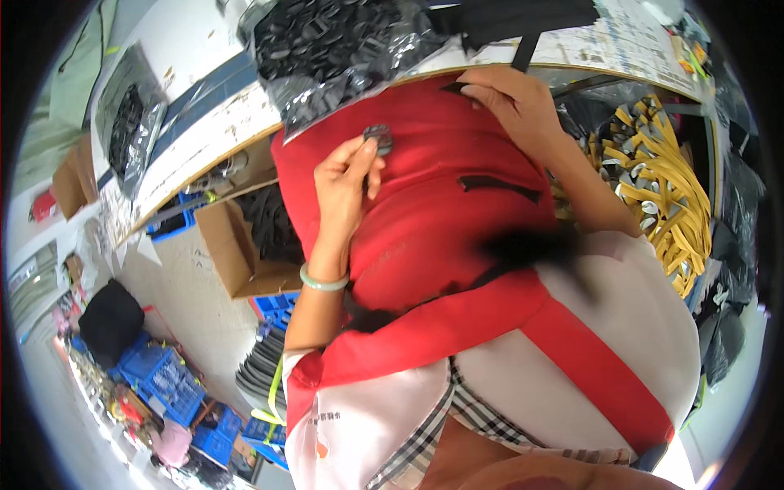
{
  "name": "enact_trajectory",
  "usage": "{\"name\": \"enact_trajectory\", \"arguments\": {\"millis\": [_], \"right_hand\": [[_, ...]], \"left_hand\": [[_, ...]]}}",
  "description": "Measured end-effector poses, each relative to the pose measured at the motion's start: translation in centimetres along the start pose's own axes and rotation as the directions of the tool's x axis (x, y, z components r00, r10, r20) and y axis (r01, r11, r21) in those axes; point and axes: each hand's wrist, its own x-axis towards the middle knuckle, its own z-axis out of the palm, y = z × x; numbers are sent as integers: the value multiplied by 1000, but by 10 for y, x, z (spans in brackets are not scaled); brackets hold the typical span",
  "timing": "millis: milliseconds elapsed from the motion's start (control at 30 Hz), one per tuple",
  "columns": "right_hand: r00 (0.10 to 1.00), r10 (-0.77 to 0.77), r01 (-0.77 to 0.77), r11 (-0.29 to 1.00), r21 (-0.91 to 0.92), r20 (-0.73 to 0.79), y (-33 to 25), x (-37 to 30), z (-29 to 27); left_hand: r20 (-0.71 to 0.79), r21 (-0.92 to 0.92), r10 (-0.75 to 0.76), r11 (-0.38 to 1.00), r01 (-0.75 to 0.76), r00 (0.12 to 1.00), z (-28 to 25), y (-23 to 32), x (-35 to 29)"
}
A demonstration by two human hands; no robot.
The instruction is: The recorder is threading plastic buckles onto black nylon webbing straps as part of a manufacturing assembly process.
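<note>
Between the thumb and fingers of my left hand (pixel 341 180) is a small dark plastic buckle (pixel 378 139), raised over the red apron (pixel 416 212) on my lap. My right hand (pixel 518 106) is farther off, by the table's edge, its fingers pinching a short black strap piece (pixel 452 87) at the apron's far end. Another black strap piece (pixel 500 187) lies across the apron below that hand. A clear plastic bag (pixel 335 57) full of black buckles sits on the table just beyond my left hand.
The worn white table (pixel 625 53) curves along the far side, with black webbing (pixel 523 20) on it. At left lies a second bag (pixel 131 122) of black parts. Yellow straps (pixel 661 180) pile up at right. A cardboard box (pixel 224 245) and blue crates (pixel 167 380) stand at lower left.
</note>
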Motion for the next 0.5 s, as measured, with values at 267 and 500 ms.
{"name": "enact_trajectory", "arguments": {"millis": [267, 500], "right_hand": [[648, 399, -759, 404, 510, 649, -48, 4, 59], [574, 377, -812, 154, 563, 726, -51, 10, 79]], "left_hand": [[-54, 43, 205, 978, -203, 977, 9, 8, -7], [-79, 373, 542, 794, -480, 836, -7, 0, -4]]}}
